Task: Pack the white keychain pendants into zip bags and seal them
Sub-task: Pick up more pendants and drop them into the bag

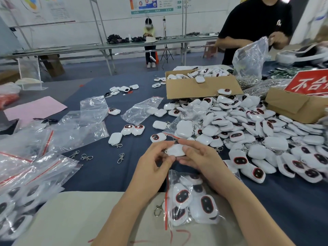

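Head view, nearest first: at 6 o'clock a filled zip bag point(192, 201) lies on a beige sheet point(79, 219) under the right forearm, its red seal strip along the left edge. Whether it is pressed closed cannot be told. A loose metal clasp point(158, 208) lies just beside it at 9 o'clock.

At the centre, one white keychain pendant point(175, 150) is held above the bench point(110, 171) between the left hand point(156, 161) and the right hand point(199, 157). Both grips are narrow, with fingertips and thumbs pinched on its opposite ends.

The pendant is judged light and rigid, with a smooth shell that may slip, so it is best taken by the short edges or by its metal clasp. Bag film is judged thin, limp and slick, and is best held by the stiffer strip at the mouth.

Further out, a pendant pile point(252, 132) is spread from 2 to 4 o'clock and empty zip bags point(79, 125) are scattered at 10 o'clock. A cardboard box point(200, 87) with more pendants stands at 1 o'clock.
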The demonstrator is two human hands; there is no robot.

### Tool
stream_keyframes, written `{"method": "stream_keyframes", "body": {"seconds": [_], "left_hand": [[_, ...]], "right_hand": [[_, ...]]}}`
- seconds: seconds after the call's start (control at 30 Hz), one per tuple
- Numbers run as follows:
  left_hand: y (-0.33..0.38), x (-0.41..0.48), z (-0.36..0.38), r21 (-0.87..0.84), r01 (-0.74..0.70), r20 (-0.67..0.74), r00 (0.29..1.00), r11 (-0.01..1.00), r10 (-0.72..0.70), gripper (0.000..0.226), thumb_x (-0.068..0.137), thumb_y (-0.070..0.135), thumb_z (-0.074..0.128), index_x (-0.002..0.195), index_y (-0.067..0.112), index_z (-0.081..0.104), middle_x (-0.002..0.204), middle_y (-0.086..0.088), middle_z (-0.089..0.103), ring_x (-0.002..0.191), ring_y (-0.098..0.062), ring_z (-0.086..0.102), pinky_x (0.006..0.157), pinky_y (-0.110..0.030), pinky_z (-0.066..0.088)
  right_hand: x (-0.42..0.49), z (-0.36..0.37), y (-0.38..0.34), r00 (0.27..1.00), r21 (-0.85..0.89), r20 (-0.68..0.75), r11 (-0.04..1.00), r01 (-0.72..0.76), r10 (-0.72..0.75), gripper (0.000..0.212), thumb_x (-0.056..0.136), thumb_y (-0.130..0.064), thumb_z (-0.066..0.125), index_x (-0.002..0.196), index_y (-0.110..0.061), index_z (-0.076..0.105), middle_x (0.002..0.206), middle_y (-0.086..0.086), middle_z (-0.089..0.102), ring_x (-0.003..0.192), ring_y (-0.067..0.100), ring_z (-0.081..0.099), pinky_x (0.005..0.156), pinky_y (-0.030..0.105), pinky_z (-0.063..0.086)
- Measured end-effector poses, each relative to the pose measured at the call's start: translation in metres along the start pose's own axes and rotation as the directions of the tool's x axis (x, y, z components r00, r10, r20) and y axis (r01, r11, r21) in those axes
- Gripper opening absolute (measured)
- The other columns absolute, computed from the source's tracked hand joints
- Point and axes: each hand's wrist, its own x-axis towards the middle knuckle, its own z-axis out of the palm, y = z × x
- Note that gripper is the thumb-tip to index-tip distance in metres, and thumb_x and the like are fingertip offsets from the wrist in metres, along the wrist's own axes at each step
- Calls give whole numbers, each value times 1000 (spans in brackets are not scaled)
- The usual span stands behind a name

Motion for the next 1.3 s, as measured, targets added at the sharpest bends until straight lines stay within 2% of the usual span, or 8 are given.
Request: {"method": "stream_keyframes", "body": {"seconds": [0.13, 0.27, 0.47, 0.7, 0.87, 1.03, 1.13, 1.3], "left_hand": [[0, 2, 0, -56, 53, -61, 997, 997, -56, 16, 99, 18, 64, 105, 29, 73, 91, 11, 76, 85, -7, 71, 80, -18, 53], [-2, 2, 0, -17, 65, -79, 995, 998, -66, 14, 100, 24, 61, 97, 29, 74, 69, 3, 70, 67, -7, 64, 68, -14, 49], [-3, 2, -2, -34, 98, -73, 992, 995, -100, 14, 100, 28, 61, 100, 27, 75, 65, 1, 67, 61, -5, 58, 63, -14, 46], [-1, 1, -1, 25, 88, -102, 991, 996, -85, 17, 103, 29, 57, 100, 26, 74, 64, 8, 64, 61, -2, 56, 63, -12, 43], [5, -11, -20, 165, 85, -140, 988, 983, -61, 16, 104, 32, 52, 105, 33, 69, 70, 23, 65, 65, -2, 59, 62, -12, 41], [6, -36, -54, 331, 151, -70, 988, 932, -135, 16, 100, 34, 58, 91, 35, 71, 73, 21, 69, 67, -2, 62, 63, -13, 45], [9, -46, -55, 405, 143, -31, 989, 903, -142, 17, 99, 34, 60, 88, 35, 72, 73, 24, 68, 74, 0, 62, 66, -12, 43], [18, -49, -43, 331, 131, 49, 987, 935, -155, 20, 100, 35, 58, 88, 32, 74, 60, 20, 60, 56, -1, 51, 58, -14, 39]], "right_hand": [[-2, 0, 0, 996, -146, 71, 988, 58, -48, 19, 95, -9, 66, 113, -13, 72, 101, 10, 77, 91, 20, 75, 77, 19, 57], [-1, -1, 0, 995, -262, 68, 961, 90, -75, 11, 96, -16, 65, 103, -13, 73, 76, 6, 74, 71, 13, 67, 67, 19, 54], [0, -2, 2, 995, -343, 81, 936, 76, -51, 15, 99, -20, 62, 99, -6, 68, 63, 0, 67, 59, 10, 58, 62, 19, 50], [1, -1, 2, 996, -385, 83, 920, 68, -39, 15, 97, -29, 64, 94, -16, 69, 67, 0, 70, 61, 9, 61, 65, 21, 52], [-1, 1, 0, 980, -452, 197, 883, 127, -41, 19, 92, -43, 64, 103, -29, 72, 76, -11, 75, 67, 0, 65, 64, 14, 51], [-4, 2, -1, 966, -743, 255, 648, 165, 47, 28, 94, -58, 57, 110, -40, 71, 96, -34, 70, 93, -14, 63, 83, 16, 48], [-6, 6, -5, 963, -806, 258, 567, 171, 78, 24, 98, -51, 54, 112, -41, 70, 99, -33, 69, 97, -11, 62, 92, 25, 50], [-11, 6, -12, 954, -758, 289, 628, 175, 83, 31, 101, -22, 56, 98, -51, 68, 95, -32, 70, 94, -5, 66, 95, 26, 51]]}}
